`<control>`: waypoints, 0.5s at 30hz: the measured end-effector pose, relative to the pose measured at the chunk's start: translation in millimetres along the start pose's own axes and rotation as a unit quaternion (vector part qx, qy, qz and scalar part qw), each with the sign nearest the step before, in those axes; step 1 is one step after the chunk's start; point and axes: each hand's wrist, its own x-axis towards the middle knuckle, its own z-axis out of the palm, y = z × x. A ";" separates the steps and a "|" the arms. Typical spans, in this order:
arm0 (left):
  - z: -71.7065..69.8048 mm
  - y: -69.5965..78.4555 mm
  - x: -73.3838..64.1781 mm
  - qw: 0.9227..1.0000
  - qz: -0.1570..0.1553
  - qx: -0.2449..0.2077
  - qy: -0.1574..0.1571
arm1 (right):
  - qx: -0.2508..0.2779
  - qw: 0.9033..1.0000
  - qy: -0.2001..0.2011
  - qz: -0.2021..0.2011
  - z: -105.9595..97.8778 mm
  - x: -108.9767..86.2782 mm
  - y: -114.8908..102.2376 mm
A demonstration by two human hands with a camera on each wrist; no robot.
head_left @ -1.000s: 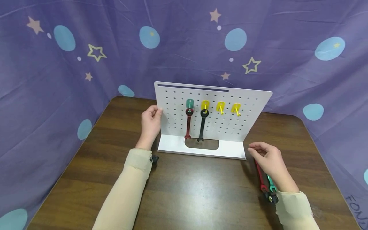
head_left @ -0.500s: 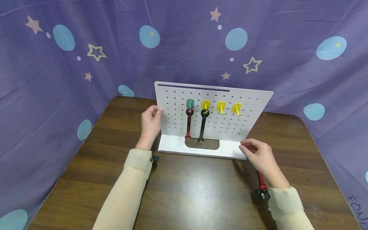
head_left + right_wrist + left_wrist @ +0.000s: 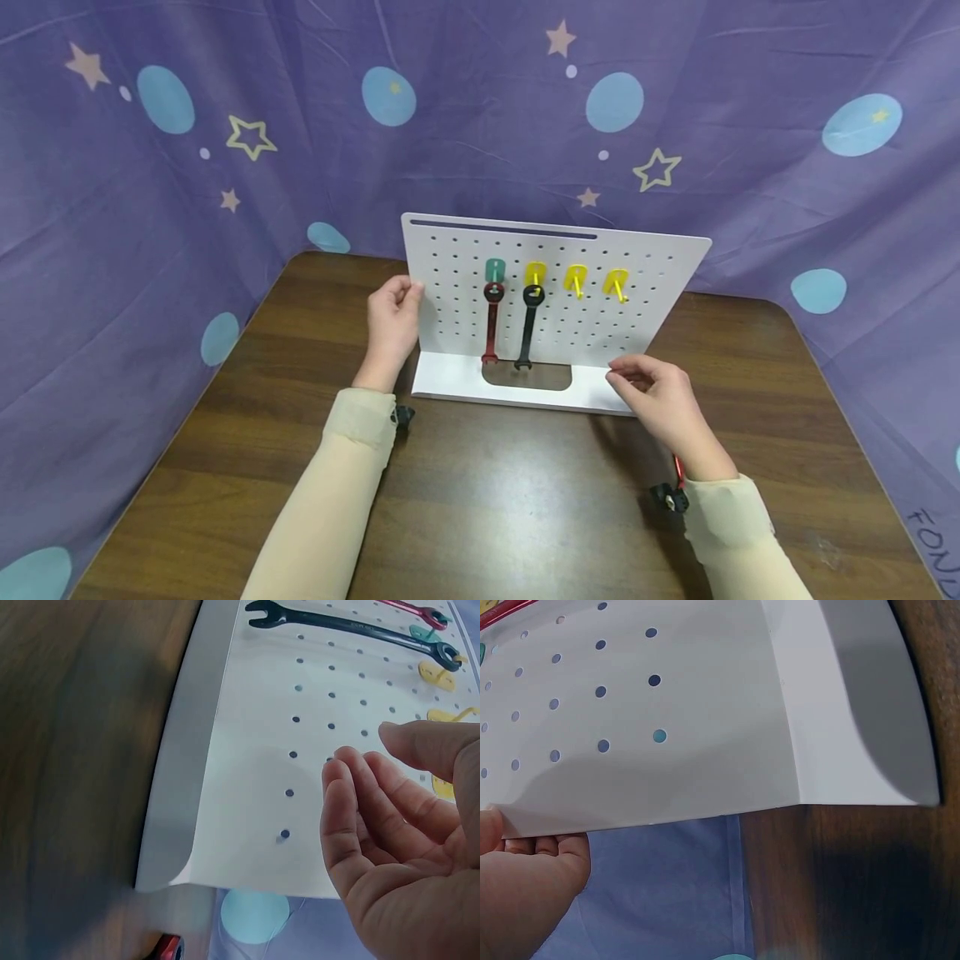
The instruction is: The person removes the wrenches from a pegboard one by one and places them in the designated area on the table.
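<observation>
A white pegboard [image 3: 600, 329] stands upright on its base. My left hand [image 3: 392, 325] pinches its left edge; in the left wrist view the thumb of the left hand [image 3: 532, 889] lies on the front and the fingers go behind. On the board hang a red wrench [image 3: 491, 329], from a green hook [image 3: 495, 269], and a black wrench [image 3: 528, 329], from a yellow hook [image 3: 535, 272]. My right hand [image 3: 667, 408] hovers before the board's lower right part, fingers loosely bent. In the right wrist view nothing lies between the thumb and fingers of the right hand [image 3: 405, 832].
Two more yellow hooks, one [image 3: 575, 279] beside another [image 3: 617, 283], carry nothing. Another red wrench [image 3: 679, 471] lies on the brown table [image 3: 480, 492], mostly hidden by my right wrist. A purple patterned curtain [image 3: 480, 117] surrounds the table.
My right hand has moved left from beside the board to in front of its right part. A green wrench on the table is now hidden behind the right arm. The left hand stays put.
</observation>
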 end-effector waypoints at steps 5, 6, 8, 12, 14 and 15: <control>0.1 1.1 0.1 1.000 0.000 0.001 0.000 | 0.000 1.000 -0.004 -0.005 7.9 5.0 -3.2; 0.0 1.4 -0.1 1.000 0.002 0.002 0.001 | -0.002 1.000 -0.005 -0.006 9.5 5.8 -3.9; 0.1 0.9 0.2 1.000 0.003 0.004 0.002 | -0.002 1.000 -0.007 -0.007 11.9 7.1 -5.7; 0.2 0.3 0.3 1.000 0.004 0.007 0.005 | 0.001 1.000 -0.010 -0.010 15.5 9.7 -10.7; 0.3 -0.1 0.5 1.000 0.003 0.003 0.005 | 0.001 1.000 -0.014 -0.009 17.1 11.1 -13.8; 0.3 -0.4 0.6 1.000 0.002 0.001 0.005 | 0.000 1.000 -0.015 -0.007 18.2 12.1 -15.3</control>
